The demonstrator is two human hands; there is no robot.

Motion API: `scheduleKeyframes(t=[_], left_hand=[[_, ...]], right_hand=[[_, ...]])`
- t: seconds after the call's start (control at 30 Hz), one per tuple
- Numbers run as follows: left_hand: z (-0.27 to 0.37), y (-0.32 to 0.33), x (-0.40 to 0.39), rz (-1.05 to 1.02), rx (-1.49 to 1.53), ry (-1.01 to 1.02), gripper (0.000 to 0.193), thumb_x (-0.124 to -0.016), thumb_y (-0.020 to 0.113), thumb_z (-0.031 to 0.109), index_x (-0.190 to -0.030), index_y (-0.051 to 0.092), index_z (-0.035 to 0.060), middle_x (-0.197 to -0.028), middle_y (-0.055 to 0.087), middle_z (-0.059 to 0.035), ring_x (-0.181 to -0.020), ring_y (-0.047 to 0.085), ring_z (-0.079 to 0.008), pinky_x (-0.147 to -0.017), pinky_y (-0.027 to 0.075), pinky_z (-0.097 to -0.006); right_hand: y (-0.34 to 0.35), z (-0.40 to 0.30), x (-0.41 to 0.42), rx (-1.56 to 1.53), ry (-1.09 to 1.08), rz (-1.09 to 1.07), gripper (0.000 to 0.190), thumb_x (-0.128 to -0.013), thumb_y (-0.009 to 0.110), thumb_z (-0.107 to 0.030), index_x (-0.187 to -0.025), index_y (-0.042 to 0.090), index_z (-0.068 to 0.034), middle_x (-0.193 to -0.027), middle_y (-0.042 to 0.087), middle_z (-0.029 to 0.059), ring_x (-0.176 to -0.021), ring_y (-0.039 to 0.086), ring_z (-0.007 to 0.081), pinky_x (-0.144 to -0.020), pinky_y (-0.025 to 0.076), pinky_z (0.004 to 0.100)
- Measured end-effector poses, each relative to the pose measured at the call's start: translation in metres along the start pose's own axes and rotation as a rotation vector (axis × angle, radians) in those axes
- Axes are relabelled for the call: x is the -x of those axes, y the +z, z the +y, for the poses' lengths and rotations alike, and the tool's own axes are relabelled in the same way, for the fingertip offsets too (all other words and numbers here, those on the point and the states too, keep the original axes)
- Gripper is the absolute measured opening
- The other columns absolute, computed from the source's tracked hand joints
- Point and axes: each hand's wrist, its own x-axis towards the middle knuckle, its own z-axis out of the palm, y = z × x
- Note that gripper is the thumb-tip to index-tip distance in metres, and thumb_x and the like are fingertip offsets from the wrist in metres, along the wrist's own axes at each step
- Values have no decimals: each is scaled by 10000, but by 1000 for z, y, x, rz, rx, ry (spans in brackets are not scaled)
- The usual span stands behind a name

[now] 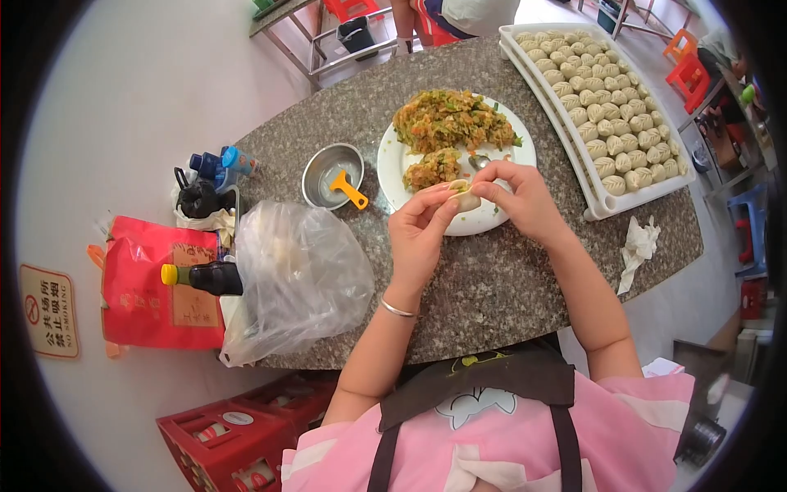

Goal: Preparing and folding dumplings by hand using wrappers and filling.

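Note:
Between my two hands is a dumpling [468, 201], its dough wrapper folded around some chopped filling that still shows at the top. My left hand [424, 218] cradles it from the left, while the fingertips of my right hand [513, 194] pinch the wrapper's right edge. Both hands are over the near part of a white plate [390, 154]. On that plate lie a big mound of chopped vegetable filling [452, 120] and a smaller heap [432, 169]. A metal spoon [478, 162] rests beside the heap, partly hidden by my right hand.
White stacked trays [590, 190] hold rows of pleated dumplings [605, 111] at right. A crumpled tissue [640, 249] lies below them. Leftward are a metal bowl [313, 178] with a yellow-handled scraper [349, 189], a clear plastic bag [301, 277] and a dark sauce bottle [212, 278]. Someone sits beyond the table.

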Motion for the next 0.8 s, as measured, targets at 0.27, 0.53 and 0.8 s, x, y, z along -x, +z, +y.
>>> scheduleKeyframes(t=[0.27,0.53,0.8], left_hand=[[2,4,4,-2,38,9,180,-822,644,-3,-996,611,-35,-1073,619,-145,-968,601,-166,-865,486,-285],[0,1,1,41,70,-28,170,-813,666,22,-970,630,-33,-1067,630,-142,-954,603,-159,-855,486,-288],[-3,0,3,-40,75,-7,152,-818,653,-2,-961,638,-50,-1056,630,-137,-923,610,-152,-830,501,-275]], right_hand=[[14,6,3,105,-205,137,120,-803,636,-113,-825,624,4,-780,615,84,-766,582,199,-721,447,312],[10,4,2,192,-251,215,114,-798,636,-106,-810,609,4,-782,612,99,-768,583,233,-714,450,324],[11,0,3,199,-236,145,103,-796,625,-96,-820,605,2,-777,609,109,-772,589,250,-711,452,324]])
